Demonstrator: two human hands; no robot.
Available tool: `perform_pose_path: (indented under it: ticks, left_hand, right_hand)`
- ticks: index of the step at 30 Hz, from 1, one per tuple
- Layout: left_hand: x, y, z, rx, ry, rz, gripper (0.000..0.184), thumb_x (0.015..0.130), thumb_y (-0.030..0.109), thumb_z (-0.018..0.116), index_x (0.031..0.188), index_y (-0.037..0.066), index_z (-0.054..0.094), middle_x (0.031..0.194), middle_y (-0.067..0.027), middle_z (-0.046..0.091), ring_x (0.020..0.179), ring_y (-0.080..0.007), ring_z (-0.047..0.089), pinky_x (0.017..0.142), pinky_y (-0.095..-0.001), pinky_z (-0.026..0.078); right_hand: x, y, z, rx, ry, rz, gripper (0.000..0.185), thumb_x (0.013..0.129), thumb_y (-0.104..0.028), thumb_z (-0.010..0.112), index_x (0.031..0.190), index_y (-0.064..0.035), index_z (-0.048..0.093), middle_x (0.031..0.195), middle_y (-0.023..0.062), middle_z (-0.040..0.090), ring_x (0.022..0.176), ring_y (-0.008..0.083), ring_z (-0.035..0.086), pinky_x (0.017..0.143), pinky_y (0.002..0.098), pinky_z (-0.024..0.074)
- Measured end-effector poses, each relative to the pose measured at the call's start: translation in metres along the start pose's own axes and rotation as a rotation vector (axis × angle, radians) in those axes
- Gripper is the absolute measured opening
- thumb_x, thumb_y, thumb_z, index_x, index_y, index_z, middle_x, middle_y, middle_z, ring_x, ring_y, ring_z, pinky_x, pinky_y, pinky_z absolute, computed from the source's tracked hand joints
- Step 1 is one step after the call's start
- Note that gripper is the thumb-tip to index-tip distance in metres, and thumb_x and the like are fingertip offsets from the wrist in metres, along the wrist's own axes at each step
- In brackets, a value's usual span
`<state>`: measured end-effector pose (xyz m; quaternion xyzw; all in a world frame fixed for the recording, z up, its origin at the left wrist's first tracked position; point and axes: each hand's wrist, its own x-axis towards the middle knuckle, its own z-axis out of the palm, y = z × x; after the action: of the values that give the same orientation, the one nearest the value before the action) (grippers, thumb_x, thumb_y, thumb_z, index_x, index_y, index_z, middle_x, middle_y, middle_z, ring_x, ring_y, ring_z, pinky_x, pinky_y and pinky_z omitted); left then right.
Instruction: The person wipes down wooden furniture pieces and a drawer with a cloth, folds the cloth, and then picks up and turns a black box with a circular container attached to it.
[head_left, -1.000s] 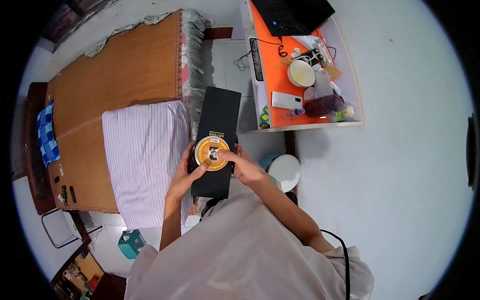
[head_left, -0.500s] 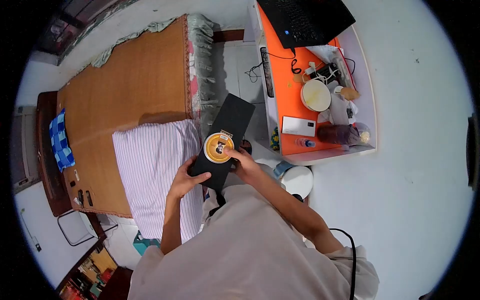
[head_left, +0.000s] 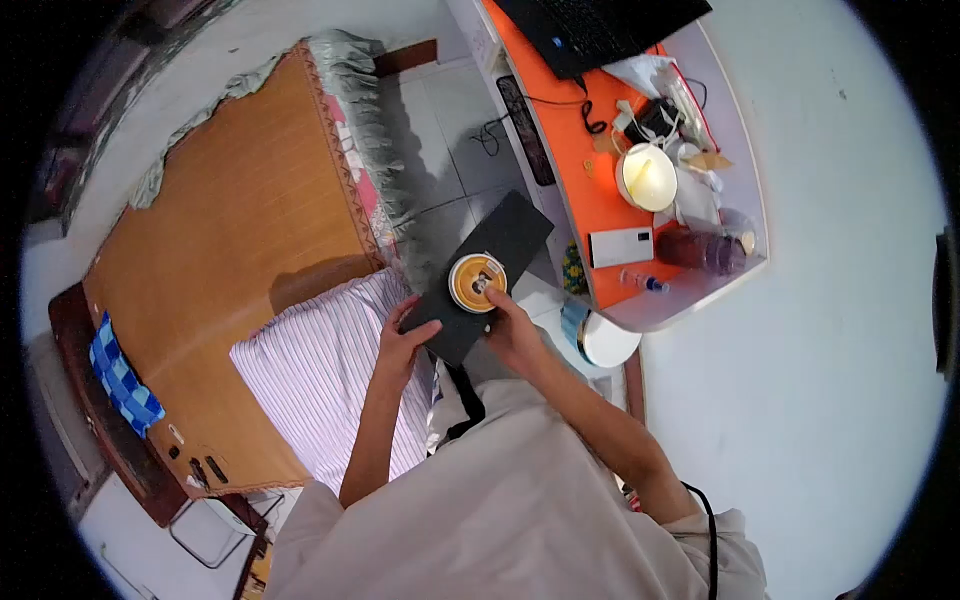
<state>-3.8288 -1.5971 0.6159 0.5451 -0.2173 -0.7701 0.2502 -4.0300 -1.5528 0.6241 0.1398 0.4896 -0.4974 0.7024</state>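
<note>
A long, flat black box (head_left: 515,228) is held in front of my body, tilted so its far end points to the upper right. On its top sits a round orange can (head_left: 470,270) with a pale rim and a small dark picture in the middle. My left hand (head_left: 402,338) is closed on the left edge of the box near its close end, thumb across the top. With its thumb pressing the can's top, my right hand (head_left: 515,330) grips the right side; its other fingers are mostly hidden underneath.
Left lies a bed (head_left: 220,240) with a striped folded cloth (head_left: 320,380) and a blue checked pillow (head_left: 122,378). At right, an orange-topped desk (head_left: 560,130) carries a black laptop (head_left: 600,35), a bowl (head_left: 648,178), a white phone (head_left: 620,246) and a bottle (head_left: 700,248). Below stands a white-lidded bucket (head_left: 608,342).
The view has turned and shifted. Both hands, with the black box and the can, appear farther right in the picture; their hold looks the same.
</note>
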Motion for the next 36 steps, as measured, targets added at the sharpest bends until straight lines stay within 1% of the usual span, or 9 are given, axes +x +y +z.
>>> perform_pose_path:
  ticks: [2,5,17,19,23,27,31,33,36]
  left_hand:
    - [0.013,-0.006,-0.010,-0.252,0.031,-0.107,0.068,0.071,0.004,0.081,0.130,-0.001,0.049,0.123,-0.0119,0.057,0.110,-0.0222,0.058,0.096,-0.0339,0.047]
    - [0.024,-0.011,-0.018,-0.308,0.025,-0.160,0.063,0.073,0.002,0.079,0.129,-0.001,0.050,0.122,-0.0114,0.058,0.107,-0.0212,0.059,0.094,-0.0341,0.048]
    - [0.051,0.001,-0.009,-0.181,-0.171,-0.230,0.063,0.074,0.003,0.079,0.129,-0.002,0.049,0.115,-0.0099,0.061,0.108,-0.0207,0.058,0.095,-0.0330,0.046]
    - [0.058,0.003,-0.003,-0.151,-0.190,-0.236,0.063,0.074,0.003,0.079,0.129,-0.002,0.049,0.114,-0.0099,0.061,0.109,-0.0207,0.058,0.095,-0.0330,0.046]
    - [0.079,0.007,0.023,-0.093,-0.190,-0.245,0.067,0.072,0.002,0.081,0.131,-0.003,0.048,0.115,-0.0099,0.061,0.110,-0.0223,0.057,0.094,-0.0342,0.048]
    - [0.132,-0.023,0.035,-0.078,-0.197,-0.218,0.071,0.070,-0.001,0.081,0.131,-0.003,0.047,0.117,-0.0104,0.060,0.110,-0.0236,0.057,0.096,-0.0357,0.047]
    - [0.167,-0.038,0.059,-0.140,-0.374,-0.267,0.072,0.068,-0.003,0.081,0.131,-0.002,0.046,0.119,-0.0107,0.058,0.111,-0.0241,0.056,0.096,-0.0367,0.046]
    - [0.170,-0.039,0.077,-0.143,-0.400,-0.262,0.071,0.069,-0.002,0.081,0.131,-0.001,0.047,0.119,-0.0106,0.058,0.111,-0.0241,0.056,0.096,-0.0368,0.046]
    - [0.174,-0.041,0.099,-0.085,-0.377,-0.194,0.069,0.074,-0.001,0.077,0.133,0.002,0.043,0.111,-0.0126,0.063,0.103,-0.0265,0.062,0.090,-0.0402,0.052]
  right_hand:
    - [0.003,0.006,0.008,0.034,0.014,-0.003,0.048,0.085,-0.036,0.070,0.124,-0.0126,0.055,0.116,0.0031,0.060,0.104,0.0175,0.056,0.087,0.0367,0.0439]
    - [0.007,0.013,0.015,0.054,0.007,-0.021,0.047,0.085,-0.037,0.069,0.123,-0.0129,0.056,0.115,0.0019,0.061,0.104,0.0167,0.056,0.089,0.0375,0.0418]
    - [0.012,0.018,0.006,0.181,0.129,-0.126,0.042,0.085,-0.034,0.070,0.121,-0.0152,0.057,0.117,0.0025,0.061,0.109,0.0166,0.055,0.089,0.0398,0.0426]
    - [0.018,0.016,0.003,0.193,0.164,-0.151,0.052,0.085,-0.039,0.070,0.126,-0.0128,0.052,0.122,0.0064,0.052,0.115,0.0216,0.047,0.099,0.0400,0.0332]
    - [0.029,0.002,-0.019,0.164,0.116,-0.196,0.055,0.085,-0.041,0.070,0.128,-0.0119,0.051,0.124,0.0083,0.051,0.117,0.0228,0.046,0.099,0.0405,0.0329]
    - [0.056,-0.007,-0.046,0.167,0.179,-0.299,0.061,0.085,-0.043,0.069,0.132,-0.0106,0.048,0.130,0.0108,0.048,0.120,0.0253,0.044,0.099,0.0445,0.0344]
    - [0.061,-0.028,-0.055,0.238,0.211,-0.395,0.056,0.090,-0.040,0.066,0.131,-0.0064,0.047,0.122,0.0097,0.058,0.114,0.0212,0.053,0.085,0.0391,0.0460]
    - [0.063,-0.035,-0.064,0.076,0.512,-0.397,0.065,0.087,-0.045,0.068,0.133,-0.0052,0.046,0.127,0.0102,0.054,0.114,0.0238,0.052,0.087,0.0385,0.0477]
    - [0.076,-0.039,-0.089,0.067,0.504,-0.416,0.074,0.085,-0.051,0.068,0.137,-0.0046,0.042,0.131,0.0117,0.050,0.116,0.0259,0.050,0.088,0.0380,0.0494]
